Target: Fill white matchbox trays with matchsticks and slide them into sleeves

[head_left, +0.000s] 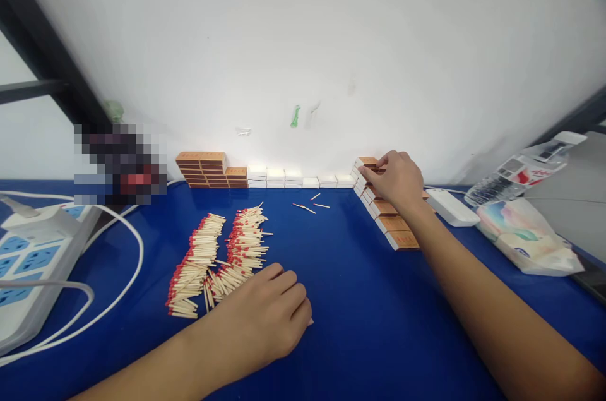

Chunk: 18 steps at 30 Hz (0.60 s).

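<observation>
White wall (416,41) is rising behind the table (350,325). At table front, your left hand (272,312) is curling, grip hidden; at table right, your right hand (398,179) is touching matchboxes (396,224), fingers narrowly apart, any hold unclear; at table left, matches (204,247) are lying.

Counter (341,262), blue. Carries, at left: power strip (40,257), white with blue socket faces; white cables (141,248), looped alongside. Left of centre: two long heaps of red-tipped matches (246,240), side by side, touching toward the near end. Rear: stacked orange-brown boxes (203,167), then white pieces (274,179) in a row, some stacked. In front of these: few loose matches (304,208). Right: stepped stack of white-sided orange boxes (394,224); oblong white device (453,207); printed soft packet (528,233); clear bottle (523,170).
</observation>
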{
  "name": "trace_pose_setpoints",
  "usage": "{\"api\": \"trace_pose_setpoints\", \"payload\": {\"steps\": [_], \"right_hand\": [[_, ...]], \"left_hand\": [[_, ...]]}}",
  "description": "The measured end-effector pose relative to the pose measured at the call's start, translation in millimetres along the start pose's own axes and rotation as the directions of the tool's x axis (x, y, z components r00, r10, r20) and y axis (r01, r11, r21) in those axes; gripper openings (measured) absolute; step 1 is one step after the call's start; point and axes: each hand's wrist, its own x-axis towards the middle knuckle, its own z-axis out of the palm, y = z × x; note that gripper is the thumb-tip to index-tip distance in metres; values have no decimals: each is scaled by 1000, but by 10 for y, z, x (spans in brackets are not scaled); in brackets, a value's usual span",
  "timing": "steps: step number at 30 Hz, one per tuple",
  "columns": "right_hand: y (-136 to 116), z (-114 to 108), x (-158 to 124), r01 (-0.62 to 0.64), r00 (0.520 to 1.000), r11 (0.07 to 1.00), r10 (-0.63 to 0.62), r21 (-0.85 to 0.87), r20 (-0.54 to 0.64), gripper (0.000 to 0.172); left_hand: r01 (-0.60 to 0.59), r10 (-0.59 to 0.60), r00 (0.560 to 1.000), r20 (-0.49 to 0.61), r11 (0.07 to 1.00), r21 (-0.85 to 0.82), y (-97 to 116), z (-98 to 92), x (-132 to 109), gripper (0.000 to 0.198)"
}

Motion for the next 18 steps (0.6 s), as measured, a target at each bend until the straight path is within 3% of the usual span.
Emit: {"api": "trace_pose_setpoints", "payload": {"steps": [18], "right_hand": [[163,82,53,11,1000,997,-11,70,-3,37]], "left_hand": [[-3,2,1000,14,1000,30,-10,-5,0,23]]}}
